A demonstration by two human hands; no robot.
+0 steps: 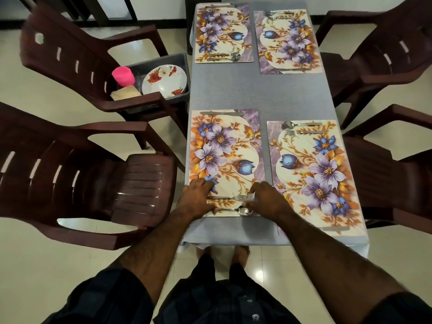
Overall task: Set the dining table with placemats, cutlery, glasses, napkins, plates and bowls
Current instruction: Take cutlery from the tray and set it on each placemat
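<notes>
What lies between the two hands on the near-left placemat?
In the head view, a fork and a spoon lie between the left hand and right hand, on the placemat.

A long tabletop (236, 90) under a grey cloth carries four floral placemats, two near and two far. On the near left placemat (225, 157) a fork (230, 197) and a spoon (236, 210) lie side by side along the near edge, and a knife (222, 113) lies along the far edge. The left hand (197, 199) rests on the handle ends of the fork and spoon; the right hand (266, 199) seems to pinch the fork's tines, though the fingers partly hide them. Dark brown plastic chairs stand on both sides. On the far left chair (77, 59) sits a grey tub (177, 59) holding a flowered plate (164, 79), a pink cup (123, 76) and folded napkins (125, 92).
</notes>
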